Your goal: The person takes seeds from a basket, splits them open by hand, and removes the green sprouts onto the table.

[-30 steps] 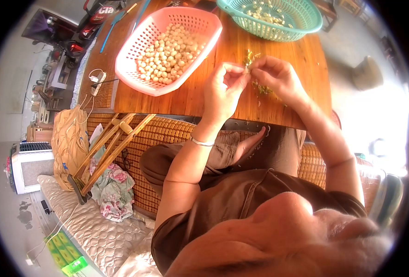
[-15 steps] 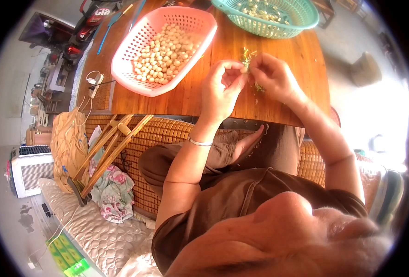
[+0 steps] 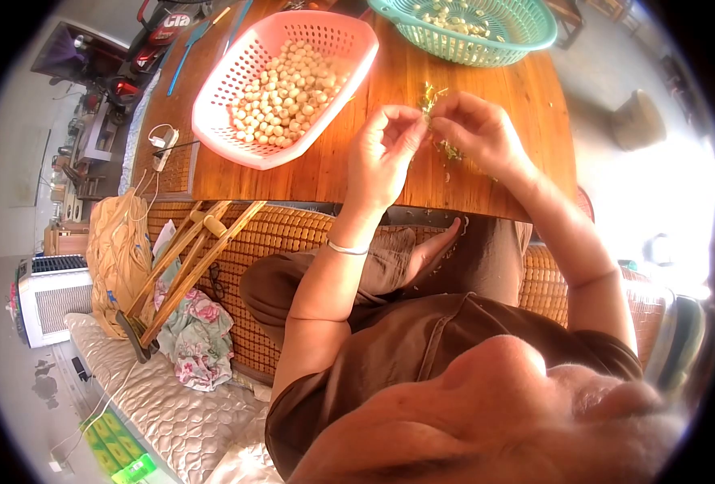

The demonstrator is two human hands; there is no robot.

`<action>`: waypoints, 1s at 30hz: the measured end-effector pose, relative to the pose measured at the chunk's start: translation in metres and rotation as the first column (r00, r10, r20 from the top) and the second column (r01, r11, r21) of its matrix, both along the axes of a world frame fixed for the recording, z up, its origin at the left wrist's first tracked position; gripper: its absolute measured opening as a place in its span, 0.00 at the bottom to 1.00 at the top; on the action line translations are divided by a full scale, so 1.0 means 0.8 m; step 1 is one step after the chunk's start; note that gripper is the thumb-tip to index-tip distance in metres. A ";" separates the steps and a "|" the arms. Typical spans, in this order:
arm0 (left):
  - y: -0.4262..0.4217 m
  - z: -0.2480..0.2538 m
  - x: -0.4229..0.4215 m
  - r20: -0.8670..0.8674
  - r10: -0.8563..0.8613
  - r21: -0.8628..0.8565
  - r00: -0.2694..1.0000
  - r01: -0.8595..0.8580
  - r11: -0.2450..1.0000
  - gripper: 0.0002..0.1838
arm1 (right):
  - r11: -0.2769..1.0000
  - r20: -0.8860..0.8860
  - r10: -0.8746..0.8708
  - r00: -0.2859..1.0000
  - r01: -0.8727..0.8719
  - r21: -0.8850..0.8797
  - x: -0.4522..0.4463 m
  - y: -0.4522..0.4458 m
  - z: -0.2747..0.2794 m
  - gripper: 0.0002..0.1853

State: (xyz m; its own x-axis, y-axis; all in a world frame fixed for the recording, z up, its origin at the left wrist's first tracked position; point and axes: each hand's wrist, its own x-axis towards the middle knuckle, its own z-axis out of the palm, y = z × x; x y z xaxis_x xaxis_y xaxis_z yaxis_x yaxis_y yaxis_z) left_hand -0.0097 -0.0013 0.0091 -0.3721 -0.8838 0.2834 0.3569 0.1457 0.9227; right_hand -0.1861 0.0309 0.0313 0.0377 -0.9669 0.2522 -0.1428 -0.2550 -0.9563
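My left hand [image 3: 382, 153] and my right hand [image 3: 482, 137] meet over the near part of the table, both closed in a pinch with the fingertips touching or nearly so. Whatever sits between them is too small and covered to make out. Yellow-green scraps [image 3: 430, 95] lie just beyond the fingertips, with more beneath the right hand. To the left stands a pink plastic basket [image 3: 212, 101] holding many round cream-coloured seeds [image 3: 289, 93], which look like lotus seeds. A teal basket [image 3: 470, 52] at the far edge holds smaller pale pieces [image 3: 454, 20].
The wooden table [image 3: 325, 181] ends just before my lap. A blue-handled tool [image 3: 184, 64] and a white power strip [image 3: 162, 153] lie at its left. Wooden crutches [image 3: 204, 242] and floral cloth [image 3: 196, 339] rest on the seat beside me.
My left hand has shifted slightly left and the fingertips have turned a little. Both hands stay pinched together in about the same place. The baskets have not moved.
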 end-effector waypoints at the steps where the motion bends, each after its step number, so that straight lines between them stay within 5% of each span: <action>1: 0.001 -0.001 0.001 0.052 0.024 -0.014 0.998 -0.024 1.000 0.06 | 1.000 0.014 0.016 1.000 -0.016 0.026 0.002 0.001 0.002 0.04; 13: 0.001 -0.009 0.000 0.167 0.129 -0.144 0.977 -0.105 0.984 0.06 | 0.988 0.145 0.082 0.986 -0.099 0.116 -0.007 -0.004 -0.007 0.05; 20: 0.000 -0.013 -0.002 0.184 0.168 -0.217 0.968 -0.127 0.968 0.05 | 0.990 -0.230 -0.100 0.968 0.074 -0.119 -0.006 0.001 -0.003 0.07; 30: 0.000 -0.014 -0.005 0.190 0.130 -0.163 0.973 -0.099 0.982 0.07 | 0.973 -0.282 -0.141 0.949 0.079 -0.219 -0.005 0.001 -0.009 0.07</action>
State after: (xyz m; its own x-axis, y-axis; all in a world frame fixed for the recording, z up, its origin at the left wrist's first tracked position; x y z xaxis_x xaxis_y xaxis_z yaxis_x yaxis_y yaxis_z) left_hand -0.0136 -0.0011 -0.0018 -0.3334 -0.8764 0.3476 0.1417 0.3179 0.9375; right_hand -0.1897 0.0318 0.0244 0.0361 -0.8990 0.4365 -0.4477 -0.4051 -0.7972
